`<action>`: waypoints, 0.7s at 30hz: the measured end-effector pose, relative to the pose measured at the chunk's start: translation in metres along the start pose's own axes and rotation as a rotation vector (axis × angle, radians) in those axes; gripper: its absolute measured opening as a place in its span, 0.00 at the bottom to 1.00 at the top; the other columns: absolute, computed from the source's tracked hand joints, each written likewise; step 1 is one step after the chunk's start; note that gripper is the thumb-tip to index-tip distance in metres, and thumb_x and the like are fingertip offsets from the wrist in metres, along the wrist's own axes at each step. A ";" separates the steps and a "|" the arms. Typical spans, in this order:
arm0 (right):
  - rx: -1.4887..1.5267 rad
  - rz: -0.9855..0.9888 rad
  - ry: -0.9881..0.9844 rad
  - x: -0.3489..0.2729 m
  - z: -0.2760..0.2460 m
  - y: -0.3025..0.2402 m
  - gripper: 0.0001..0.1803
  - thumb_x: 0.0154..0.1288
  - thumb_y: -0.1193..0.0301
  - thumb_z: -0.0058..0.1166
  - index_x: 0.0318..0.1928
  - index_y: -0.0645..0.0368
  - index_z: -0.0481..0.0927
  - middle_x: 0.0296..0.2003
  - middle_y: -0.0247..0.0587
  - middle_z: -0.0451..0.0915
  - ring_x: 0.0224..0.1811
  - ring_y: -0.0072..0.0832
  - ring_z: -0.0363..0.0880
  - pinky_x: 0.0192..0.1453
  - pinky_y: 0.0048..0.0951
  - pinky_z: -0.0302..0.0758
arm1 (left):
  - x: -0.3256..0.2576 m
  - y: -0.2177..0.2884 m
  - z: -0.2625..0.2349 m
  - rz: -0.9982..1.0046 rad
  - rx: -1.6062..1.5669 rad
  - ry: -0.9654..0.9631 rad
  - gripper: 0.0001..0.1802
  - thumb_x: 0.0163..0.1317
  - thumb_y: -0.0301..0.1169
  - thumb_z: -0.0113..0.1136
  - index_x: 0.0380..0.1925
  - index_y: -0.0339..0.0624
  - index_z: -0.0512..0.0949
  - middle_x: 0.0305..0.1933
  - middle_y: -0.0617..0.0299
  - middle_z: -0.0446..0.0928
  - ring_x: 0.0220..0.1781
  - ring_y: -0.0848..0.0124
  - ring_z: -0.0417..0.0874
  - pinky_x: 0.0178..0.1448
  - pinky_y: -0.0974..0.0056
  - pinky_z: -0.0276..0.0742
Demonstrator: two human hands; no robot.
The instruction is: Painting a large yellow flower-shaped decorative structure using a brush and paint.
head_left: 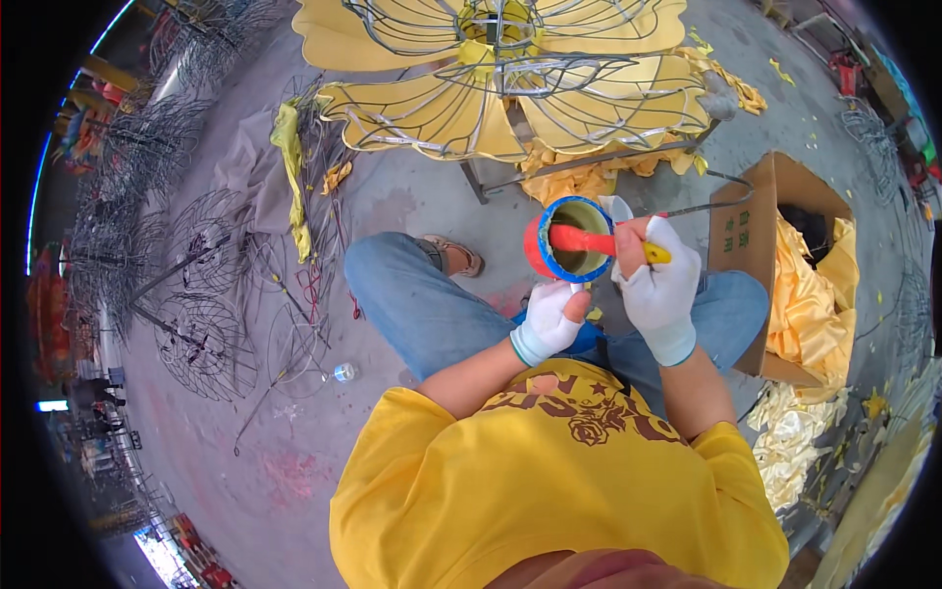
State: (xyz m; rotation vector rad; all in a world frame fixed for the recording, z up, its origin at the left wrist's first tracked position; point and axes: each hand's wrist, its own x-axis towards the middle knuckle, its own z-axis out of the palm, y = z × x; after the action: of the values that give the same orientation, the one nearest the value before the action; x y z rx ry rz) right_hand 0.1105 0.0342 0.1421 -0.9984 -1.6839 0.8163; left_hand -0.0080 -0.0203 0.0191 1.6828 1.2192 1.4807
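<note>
To your right, just beside your right knee, stands an open brown cardboard box [775, 255], its flaps up and its near side wall carrying dark green printed characters. It is stuffed with shiny yellow satin fabric [810, 285] that rises over the rim and spills onto the grey floor on its far side and behind it. Far off at the lower left rim, past the wire frames, a small bright rectangular panel [51, 404] glows white-blue, too small and warped to tell whether it is a sign or a screen.
</note>
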 end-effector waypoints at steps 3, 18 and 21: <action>0.168 0.121 0.026 -0.001 -0.001 0.001 0.07 0.62 0.71 0.52 0.30 0.61 0.73 0.14 0.34 0.71 0.14 0.21 0.70 0.18 0.22 0.64 | 0.002 -0.002 -0.005 0.027 0.076 -0.012 0.26 0.68 0.45 0.39 0.15 0.39 0.66 0.15 0.60 0.65 0.17 0.65 0.67 0.23 0.62 0.62; -0.099 -0.207 -0.148 -0.005 -0.016 0.024 0.08 0.60 0.72 0.53 0.37 0.64 0.77 0.25 0.34 0.75 0.23 0.17 0.72 0.28 0.15 0.67 | -0.002 -0.006 -0.014 -0.163 -0.025 -0.058 0.24 0.67 0.43 0.41 0.17 0.36 0.68 0.16 0.53 0.66 0.19 0.56 0.70 0.26 0.60 0.65; 0.362 0.121 0.024 -0.015 -0.017 0.032 0.10 0.60 0.70 0.53 0.38 0.65 0.76 0.26 0.37 0.75 0.22 0.18 0.72 0.28 0.16 0.69 | -0.006 -0.010 -0.014 -0.241 -0.063 -0.049 0.25 0.67 0.43 0.42 0.17 0.36 0.68 0.16 0.54 0.65 0.19 0.58 0.68 0.26 0.61 0.65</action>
State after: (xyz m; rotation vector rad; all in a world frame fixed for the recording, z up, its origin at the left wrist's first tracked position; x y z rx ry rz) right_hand 0.1370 0.0356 0.1137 -0.8570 -1.3997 1.1376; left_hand -0.0244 -0.0237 0.0105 1.4647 1.2852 1.3110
